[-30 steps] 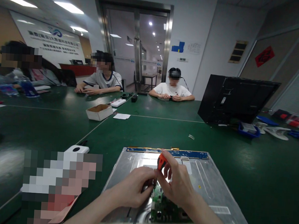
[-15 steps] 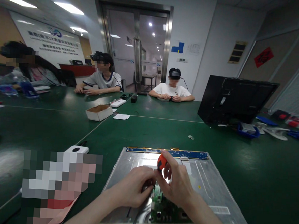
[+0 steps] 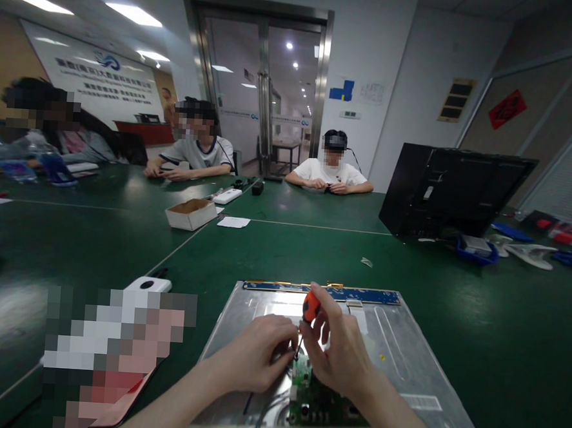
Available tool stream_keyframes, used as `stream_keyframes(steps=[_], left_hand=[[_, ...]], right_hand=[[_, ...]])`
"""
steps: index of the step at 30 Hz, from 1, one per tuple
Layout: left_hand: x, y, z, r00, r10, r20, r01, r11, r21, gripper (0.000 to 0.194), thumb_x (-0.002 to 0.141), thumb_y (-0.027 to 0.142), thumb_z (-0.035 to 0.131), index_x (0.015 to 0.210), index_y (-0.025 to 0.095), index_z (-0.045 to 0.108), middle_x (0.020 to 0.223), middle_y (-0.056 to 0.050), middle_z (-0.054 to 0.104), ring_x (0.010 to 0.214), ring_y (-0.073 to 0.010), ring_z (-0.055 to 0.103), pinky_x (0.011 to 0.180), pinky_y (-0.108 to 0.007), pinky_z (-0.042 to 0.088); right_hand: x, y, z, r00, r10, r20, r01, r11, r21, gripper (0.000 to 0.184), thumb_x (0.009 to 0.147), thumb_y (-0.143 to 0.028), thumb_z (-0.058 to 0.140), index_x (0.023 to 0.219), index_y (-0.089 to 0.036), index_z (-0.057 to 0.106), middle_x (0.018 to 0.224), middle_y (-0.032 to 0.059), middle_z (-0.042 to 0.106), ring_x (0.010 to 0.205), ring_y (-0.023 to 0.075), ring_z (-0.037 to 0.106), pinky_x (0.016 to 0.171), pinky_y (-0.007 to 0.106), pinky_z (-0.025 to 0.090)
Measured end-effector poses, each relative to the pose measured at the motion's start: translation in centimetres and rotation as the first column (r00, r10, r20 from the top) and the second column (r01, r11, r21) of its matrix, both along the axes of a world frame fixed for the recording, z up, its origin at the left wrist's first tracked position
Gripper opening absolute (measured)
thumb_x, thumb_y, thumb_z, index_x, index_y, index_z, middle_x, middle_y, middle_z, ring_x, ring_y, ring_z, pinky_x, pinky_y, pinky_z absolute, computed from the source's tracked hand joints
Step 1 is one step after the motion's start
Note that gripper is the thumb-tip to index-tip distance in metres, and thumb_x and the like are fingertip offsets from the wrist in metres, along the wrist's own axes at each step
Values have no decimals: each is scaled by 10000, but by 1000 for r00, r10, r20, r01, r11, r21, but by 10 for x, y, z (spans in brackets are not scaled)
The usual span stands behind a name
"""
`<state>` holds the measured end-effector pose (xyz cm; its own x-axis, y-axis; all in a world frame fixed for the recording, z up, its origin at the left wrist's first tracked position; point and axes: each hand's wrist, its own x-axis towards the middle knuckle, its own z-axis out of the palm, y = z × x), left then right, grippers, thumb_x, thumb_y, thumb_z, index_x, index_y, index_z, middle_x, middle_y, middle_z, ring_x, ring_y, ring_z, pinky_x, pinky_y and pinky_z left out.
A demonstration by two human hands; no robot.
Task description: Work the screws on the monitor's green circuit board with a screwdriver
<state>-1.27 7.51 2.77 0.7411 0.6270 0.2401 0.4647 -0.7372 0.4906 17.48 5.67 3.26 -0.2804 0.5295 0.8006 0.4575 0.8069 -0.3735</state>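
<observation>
screwdriver (image 3: 311, 306) shows more of its thin dark shaft (image 3: 299, 345) than it did half a second ago, when the hands nearly hid it, and its handle has turned a little, the black patches now sitting differently on the orange. both hands keep almost the same places, and the circuit board (image 3: 318, 403) has not shifted.

the handle is short and rounded, and stands above the board's far left corner, with the shaft slanting slightly down toward it. the board is green, with small parts and connectors on it, partly covered by the right hand (image 3: 343, 350). it sits on a flat silver metal panel (image 3: 391, 349), which has a blue strip (image 3: 281, 288) along its far edge and lies on the green bench (image 3: 510, 344). a dark cable (image 3: 258, 419) curves across the metal just left of the board.

the right hand's grip is closed around the handle, index finger arched over the top and thumb lower down. the left hand (image 3: 260, 354) has its fingers curled in close beside the shaft; the view is poor there, so i can't make out whether its grip pinches anything.
</observation>
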Motion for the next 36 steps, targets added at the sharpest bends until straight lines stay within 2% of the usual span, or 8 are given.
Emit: stream_keyframes(steps=[5,11,16,21,29,36], left_hand=[[0,1,1,1000,-17,15,17,1000,0,130,771,82,519,823,194,559,756,-14,627,679,-175,544,629,-272,379],[-1,2,-1,1000,-2,14,2,1000,13,80,819,131,533,841,192,580,771,-26,640,700,-182,555,647,-277,405],[0,2,-4,999,6,41,-3,998,-68,92,829,126,536,816,178,611,753,-25,626,668,-164,530,613,-255,395],[0,1,-8,993,21,112,-7,992,-130,120,830,105,533,841,167,635,760,-19,639,663,-153,537,605,-243,394],[-1,0,-4,995,-14,102,22,997,-70,92,820,120,573,872,183,614,811,-32,659,702,-177,569,649,-266,426],[0,-1,-4,997,-43,59,44,999,-8,77,814,107,563,814,181,586,771,-22,636,684,-172,558,631,-265,395]], right_hand=[[-1,1,2,999,-36,11,35,998,54,535,965,-215,475,1464,-207,283,755,-14,625,482,135,534,440,268,432],[0,0,3,1000,-5,11,5,999,36,534,965,-202,451,1469,-201,275,803,9,652,511,138,563,445,264,453],[1,-2,5,1000,14,-1,-14,999,34,566,957,-161,414,1497,-185,247,802,26,659,537,147,587,445,265,458],[-1,0,3,1000,-20,-16,21,998,51,526,978,-198,431,1478,-200,271,762,-1,632,491,134,557,420,253,428],[-1,2,1,999,-33,10,32,996,78,467,1011,-298,453,1448,-231,304,769,-9,626,492,136,540,448,267,435],[0,-2,4,1000,-7,2,7,999,51,520,973,-205,426,1469,-183,270,776,8,645,497,141,554,441,268,419]])
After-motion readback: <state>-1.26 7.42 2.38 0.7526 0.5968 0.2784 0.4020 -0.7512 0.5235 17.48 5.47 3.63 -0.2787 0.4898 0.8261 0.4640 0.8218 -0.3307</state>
